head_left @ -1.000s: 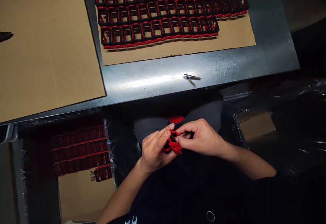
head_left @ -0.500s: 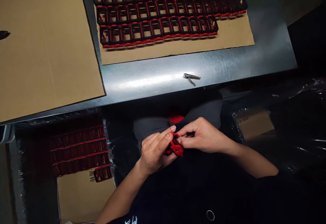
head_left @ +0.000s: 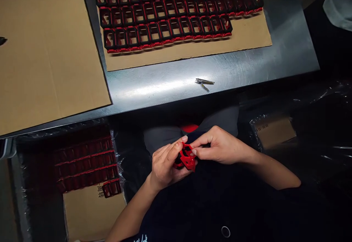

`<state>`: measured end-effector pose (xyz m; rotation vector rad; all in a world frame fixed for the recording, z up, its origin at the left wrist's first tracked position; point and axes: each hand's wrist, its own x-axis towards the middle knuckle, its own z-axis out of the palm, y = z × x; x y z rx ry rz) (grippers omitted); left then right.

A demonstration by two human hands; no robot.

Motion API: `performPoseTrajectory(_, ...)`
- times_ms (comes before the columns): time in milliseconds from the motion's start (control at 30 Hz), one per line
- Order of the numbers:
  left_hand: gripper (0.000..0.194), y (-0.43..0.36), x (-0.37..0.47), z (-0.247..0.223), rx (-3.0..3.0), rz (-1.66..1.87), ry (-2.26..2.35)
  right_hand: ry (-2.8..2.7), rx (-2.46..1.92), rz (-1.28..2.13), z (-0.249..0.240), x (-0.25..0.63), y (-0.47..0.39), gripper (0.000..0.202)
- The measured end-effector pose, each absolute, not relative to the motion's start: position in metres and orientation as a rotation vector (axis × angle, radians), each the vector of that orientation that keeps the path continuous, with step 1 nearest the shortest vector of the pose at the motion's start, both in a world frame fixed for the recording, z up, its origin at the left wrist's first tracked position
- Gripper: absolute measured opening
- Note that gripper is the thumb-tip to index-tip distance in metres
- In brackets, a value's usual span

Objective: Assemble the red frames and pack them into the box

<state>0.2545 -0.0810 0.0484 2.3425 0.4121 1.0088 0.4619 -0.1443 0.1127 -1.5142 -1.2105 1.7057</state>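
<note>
Over my lap, my left hand (head_left: 166, 163) is closed around a red and black plastic frame (head_left: 188, 160), with the thumb along its upper side. My right hand (head_left: 217, 146) pinches the right rim of the same frame between thumb and fingertips. Whether a smaller piece sits in that pinch is hidden. Beyond my hands, a pair of small nippers (head_left: 204, 83) lies on the metal table (head_left: 154, 88) near its front edge.
Rows of similar red and black frames (head_left: 165, 29) stand on cardboard (head_left: 247, 33) at the back. A large cardboard sheet (head_left: 55, 51) covers the table's left. Lower left, a plastic-lined box holds more frames (head_left: 86, 161). Another cardboard piece (head_left: 275, 132) lies right.
The frame has turned slightly in my hands, showing more of its red side. My view has shifted a little, and a pale cloth-like shape has appeared at the upper right.
</note>
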Motion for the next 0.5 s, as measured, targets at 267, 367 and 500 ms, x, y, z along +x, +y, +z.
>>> performPoseTrajectory(267, 0.08, -0.0824, 0.254, 0.047, 2.369, 1.004, 0.423, -1.19, -1.612, 1.645, 0.117, 0.4572, -0.1429, 0.019)
performPoseTrajectory(367, 0.079, -0.0824, 0.2539, 0.0474, 2.368, 0.991, 0.422, -1.239, -1.604, 1.654, 0.1179, 0.4578, -0.1429, 0.022)
performPoseTrajectory(500, 0.078, -0.0815, 0.2543, 0.0493, 2.375, 0.992, 0.417, -1.245, -1.554, 1.687, 0.1162, 0.4606, -0.1446, 0.026)
